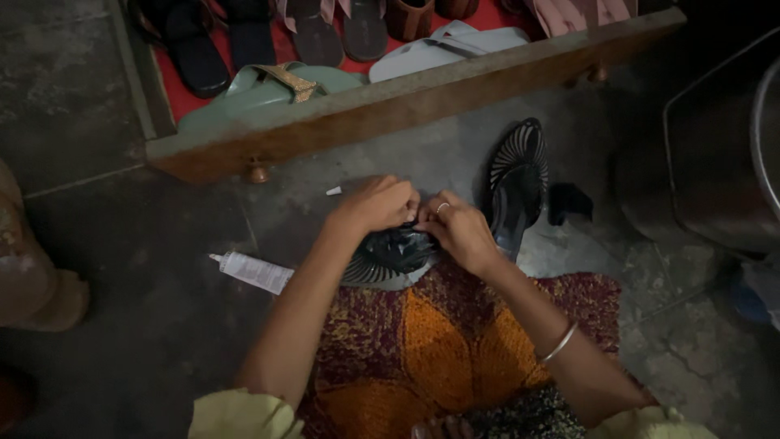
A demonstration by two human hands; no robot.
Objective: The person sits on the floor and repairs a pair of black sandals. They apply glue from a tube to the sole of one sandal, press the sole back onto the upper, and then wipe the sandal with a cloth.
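Note:
A black strappy sandal (388, 254) rests on my lap over a patterned red and orange cloth (439, 341). My left hand (375, 203) and my right hand (460, 232) are both closed on its upper part, fingers pressed together at the straps. Its matching sandal (517, 185) lies on the grey floor just right of my hands. A white tube (253, 271) with its cap off lies on the floor to the left, and a small white cap (334, 191) lies near my left hand.
An open wooden drawer (390, 106) with a red lining stretches across the top and holds several sandals and slippers. A small black piece (569, 202) lies right of the second sandal. A dark metal container (715, 146) stands at right.

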